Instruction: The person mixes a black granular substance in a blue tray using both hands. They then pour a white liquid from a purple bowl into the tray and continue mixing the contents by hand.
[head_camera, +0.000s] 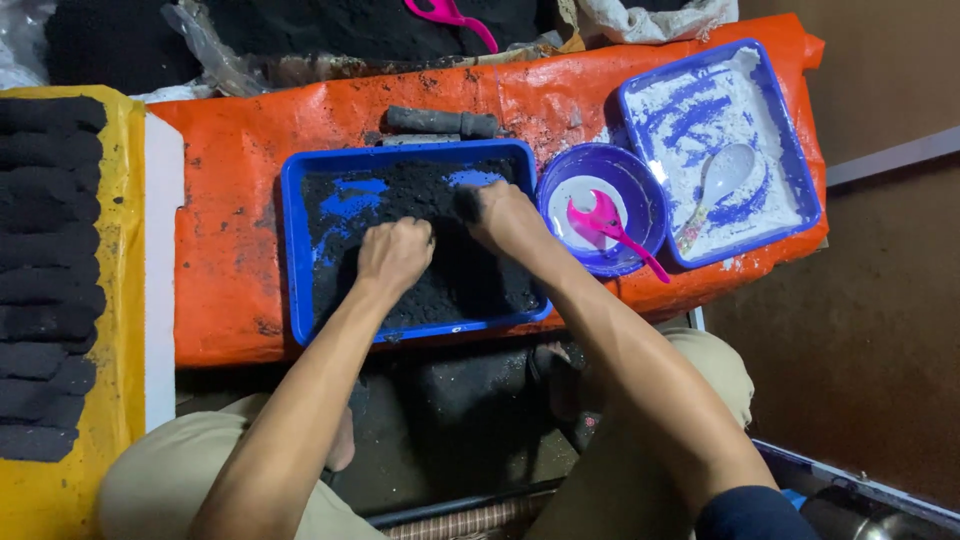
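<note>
Two hands, left hand (393, 255), right hand (503, 217), two blue trays, two pink spoons

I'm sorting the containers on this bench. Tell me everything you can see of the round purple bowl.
The round purple bowl looks like plastic, upright on the orange sheet, between the blue tray of black powder and the white-dusted blue tray. White powder coats its bottom. A pink spoon lies in it, handle over the near rim. The right hand is just beside it.

bowl (640, 185) crowds tray (295, 250) rt, left side free
</note>
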